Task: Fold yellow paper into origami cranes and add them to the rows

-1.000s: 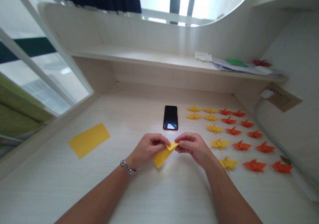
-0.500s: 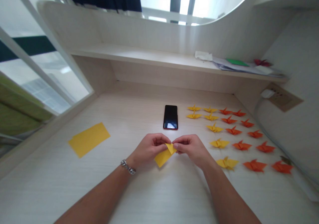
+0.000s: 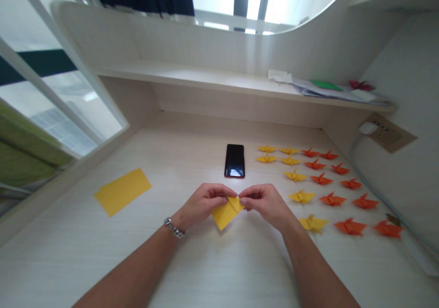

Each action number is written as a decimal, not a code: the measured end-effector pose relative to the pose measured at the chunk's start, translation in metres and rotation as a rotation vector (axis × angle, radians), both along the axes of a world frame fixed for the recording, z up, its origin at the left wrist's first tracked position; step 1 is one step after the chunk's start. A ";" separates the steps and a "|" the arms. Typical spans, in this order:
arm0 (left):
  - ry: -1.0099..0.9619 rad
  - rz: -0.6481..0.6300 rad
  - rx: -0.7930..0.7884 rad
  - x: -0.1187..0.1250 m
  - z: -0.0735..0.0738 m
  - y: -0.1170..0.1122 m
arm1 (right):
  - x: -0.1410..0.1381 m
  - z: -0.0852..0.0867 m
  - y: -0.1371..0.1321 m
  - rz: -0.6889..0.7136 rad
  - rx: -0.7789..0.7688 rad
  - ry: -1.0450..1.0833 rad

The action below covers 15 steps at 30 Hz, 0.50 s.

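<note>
A partly folded sheet of yellow origami paper (image 3: 224, 215) is held between my two hands, one corner pointing toward me. My left hand (image 3: 210, 199), with a chain bracelet (image 3: 174, 228) at the wrist, pinches its upper left edge. On the other side, my right hand (image 3: 261, 203) grips the upper right corner between thumb and fingers. A folded flap with a crease shows between the two thumbs. The fingertips behind the paper are partly hidden.
A black phone (image 3: 235, 161) lies just beyond my hands. Several yellow paper cranes (image 3: 302, 197) and orange paper cranes (image 3: 332, 200) stand in rows at the right. Flat yellow sheets (image 3: 123, 192) lie at the left. A cable (image 3: 368, 184) runs from the wall socket (image 3: 391, 133).
The flap between my thumbs has shifted and looks more opened out, and more of the yellow paper shows. Both hands stay in nearly the same place, still pinching it.
</note>
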<state>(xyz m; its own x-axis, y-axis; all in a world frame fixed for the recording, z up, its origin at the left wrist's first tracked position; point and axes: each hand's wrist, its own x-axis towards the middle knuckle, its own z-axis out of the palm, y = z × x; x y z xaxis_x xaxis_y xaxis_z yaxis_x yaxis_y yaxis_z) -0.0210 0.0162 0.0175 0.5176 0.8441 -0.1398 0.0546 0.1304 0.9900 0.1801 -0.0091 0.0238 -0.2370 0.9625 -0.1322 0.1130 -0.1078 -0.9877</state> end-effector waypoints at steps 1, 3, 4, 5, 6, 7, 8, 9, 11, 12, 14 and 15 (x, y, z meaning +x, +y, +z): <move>0.012 0.000 0.009 0.000 0.000 0.000 | 0.000 0.001 0.000 0.001 0.003 -0.005; 0.027 0.000 0.025 0.000 0.001 0.000 | 0.000 0.001 0.000 0.002 0.009 -0.013; 0.028 -0.001 0.032 0.000 0.000 0.001 | 0.000 0.001 0.000 0.003 0.012 -0.017; 0.026 0.001 0.038 0.000 0.000 0.001 | 0.000 0.001 0.000 0.004 0.015 -0.020; 0.023 0.003 0.043 0.000 0.000 0.001 | 0.000 0.000 0.000 0.004 0.017 -0.022; 0.020 0.007 0.047 0.000 0.000 0.001 | 0.000 -0.001 0.000 0.005 0.019 -0.023; 0.019 0.010 0.050 0.000 0.001 0.001 | 0.000 -0.002 0.000 0.006 0.021 -0.023; 0.020 0.015 0.053 0.000 0.001 0.000 | 0.000 -0.002 0.000 0.005 0.023 -0.022; 0.022 0.030 0.056 0.000 0.002 0.000 | -0.001 -0.004 0.001 0.001 0.027 -0.025; 0.020 0.037 0.057 0.001 0.003 -0.001 | -0.001 -0.004 0.001 -0.005 0.030 -0.029; 0.013 0.043 0.058 0.002 0.003 -0.002 | -0.003 -0.004 0.001 -0.020 0.038 -0.039; 0.012 0.042 0.059 0.003 0.003 -0.002 | -0.004 -0.003 0.001 -0.025 0.043 -0.044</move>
<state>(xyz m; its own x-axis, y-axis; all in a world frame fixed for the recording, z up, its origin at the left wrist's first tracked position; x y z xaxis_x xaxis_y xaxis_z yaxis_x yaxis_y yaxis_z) -0.0181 0.0138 0.0205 0.4800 0.8721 -0.0952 0.0624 0.0743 0.9953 0.1762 -0.0086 0.0204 -0.2080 0.9730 -0.1000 0.1539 -0.0684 -0.9857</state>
